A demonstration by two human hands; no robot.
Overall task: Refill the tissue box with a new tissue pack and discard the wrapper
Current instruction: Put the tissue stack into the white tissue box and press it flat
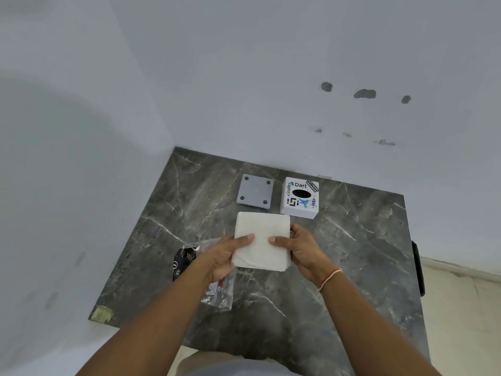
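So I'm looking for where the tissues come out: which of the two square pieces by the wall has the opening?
The white stickered box, on the right. Its top has a dark oval slot; the grey plate beside it shows only four dots.

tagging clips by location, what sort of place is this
Probably a home or office corner: a dark marble counter set against plain white walls, with a stickered tissue box on it. Hard to say more.

A dark marble-patterned surface [339,256] with pale veins fills a corner of pale walls [244,63]; grey patched spots [364,94] mark the far wall; a yellowish sticker [101,313] clings to its near-left corner.
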